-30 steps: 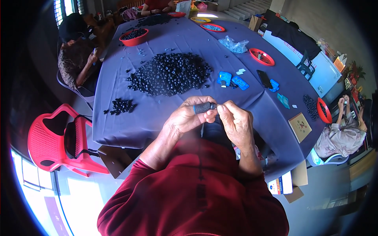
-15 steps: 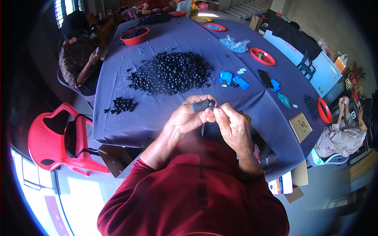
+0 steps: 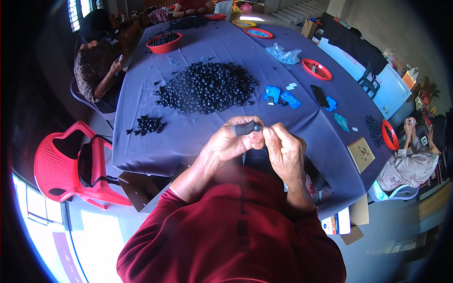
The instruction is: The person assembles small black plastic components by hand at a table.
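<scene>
My left hand (image 3: 225, 143) is closed in front of me, just past the table's near edge. A dark finger sleeve (image 3: 245, 129) covers one of its fingers. At that fingertip it pinches a small round black piece (image 3: 257, 127). My right hand (image 3: 286, 150) meets it there, thumb and fingers pressed together against the piece; whether they hold something else is too small to tell. Beyond my hands lies a large heap of similar small black pieces (image 3: 207, 87), and a smaller cluster of black pieces (image 3: 148, 125) sits to its left.
A dark cloth covers the table (image 3: 188, 151). On it are a red bowl (image 3: 165, 48) of black pieces, a red tray (image 3: 317, 75), a plastic bag (image 3: 284, 54), blue packets (image 3: 289, 99) and a phone (image 3: 319, 96). A red chair (image 3: 56, 162) stands left. Other people sit around the table.
My hands stay together at the small black piece, with the right fingers shifted slightly. The whole view has moved a little.
</scene>
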{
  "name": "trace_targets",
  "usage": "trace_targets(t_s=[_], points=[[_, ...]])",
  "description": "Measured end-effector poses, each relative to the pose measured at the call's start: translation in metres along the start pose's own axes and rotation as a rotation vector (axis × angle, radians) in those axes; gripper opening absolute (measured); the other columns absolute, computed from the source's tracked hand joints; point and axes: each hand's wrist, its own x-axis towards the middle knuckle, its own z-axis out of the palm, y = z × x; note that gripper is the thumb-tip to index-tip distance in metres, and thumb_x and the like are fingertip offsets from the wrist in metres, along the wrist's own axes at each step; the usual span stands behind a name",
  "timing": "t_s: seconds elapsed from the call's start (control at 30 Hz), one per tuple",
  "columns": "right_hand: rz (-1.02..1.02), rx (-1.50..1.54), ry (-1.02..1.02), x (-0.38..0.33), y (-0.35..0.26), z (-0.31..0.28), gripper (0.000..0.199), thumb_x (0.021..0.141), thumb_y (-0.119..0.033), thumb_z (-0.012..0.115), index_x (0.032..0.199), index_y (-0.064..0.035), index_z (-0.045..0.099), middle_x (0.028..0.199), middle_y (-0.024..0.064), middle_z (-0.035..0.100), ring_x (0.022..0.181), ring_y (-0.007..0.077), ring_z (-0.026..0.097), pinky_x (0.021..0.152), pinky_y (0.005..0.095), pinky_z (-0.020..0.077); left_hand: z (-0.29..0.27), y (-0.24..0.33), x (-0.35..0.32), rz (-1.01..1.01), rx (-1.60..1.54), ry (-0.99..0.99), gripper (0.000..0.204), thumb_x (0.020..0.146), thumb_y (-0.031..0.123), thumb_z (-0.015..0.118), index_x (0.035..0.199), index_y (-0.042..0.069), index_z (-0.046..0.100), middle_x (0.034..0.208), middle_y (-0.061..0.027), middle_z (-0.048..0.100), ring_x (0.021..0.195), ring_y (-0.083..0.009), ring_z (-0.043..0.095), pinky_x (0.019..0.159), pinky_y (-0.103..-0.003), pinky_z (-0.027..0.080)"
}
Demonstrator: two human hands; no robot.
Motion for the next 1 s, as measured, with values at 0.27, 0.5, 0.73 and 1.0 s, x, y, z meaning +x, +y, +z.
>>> trace_targets(t_s=[0.27,0.5,0.73,1.0], points=[[0.012,-0.024,0.005,0.000,-0.002,-0.001,0.025,0.088,-0.020,0.054,0.070,-0.0041,0.050,0.051,0.0124,0.049,0.044,0.0293,0.052,0.042,0.0355,0.0379,-0.001,-0.001,-0.002,0.013,0.023,0.019,0.029,0.081,0.020,0.062,0.095,-0.003,0.052,0.077,-0.0036,0.052,0.068,-0.0125,0.046,0.064,-0.027,0.037],[-0.001,-0.090,-0.092,-0.001,0.000,-0.005,0.020,0.088,-0.014,0.053,0.073,-0.0018,0.054,0.060,0.0103,0.060,0.051,0.0196,0.060,0.047,0.0305,0.0418,-0.002,-0.003,-0.002,0.041,-0.025,0.029,0.028,0.079,0.016,0.063,0.092,-0.006,0.053,0.080,-0.0066,0.052,0.071,-0.0144,0.050,0.067,-0.030,0.043],[-0.031,-0.046,-0.035,0.001,-0.009,0.001,0.021,0.088,-0.014,0.054,0.071,-0.0014,0.052,0.059,0.0105,0.060,0.051,0.0204,0.060,0.047,0.0307,0.0422,-0.009,-0.003,-0.002,0.030,-0.040,0.069,0.026,0.082,0.017,0.060,0.094,-0.006,0.054,0.073,-0.0040,0.051,0.065,-0.0127,0.047,0.065,-0.028,0.040],[0.035,0.038,-0.023,-0.001,-0.005,-0.005,0.022,0.090,-0.016,0.052,0.075,0.0008,0.054,0.054,0.0052,0.044,0.049,0.0089,0.037,0.045,0.0263,0.0333,-0.004,-0.001,0.001,-0.038,-0.142,-0.077,0.033,0.076,0.022,0.066,0.087,-0.005,0.049,0.072,-0.0038,0.044,0.065,-0.0101,0.041,0.059,-0.025,0.035]])
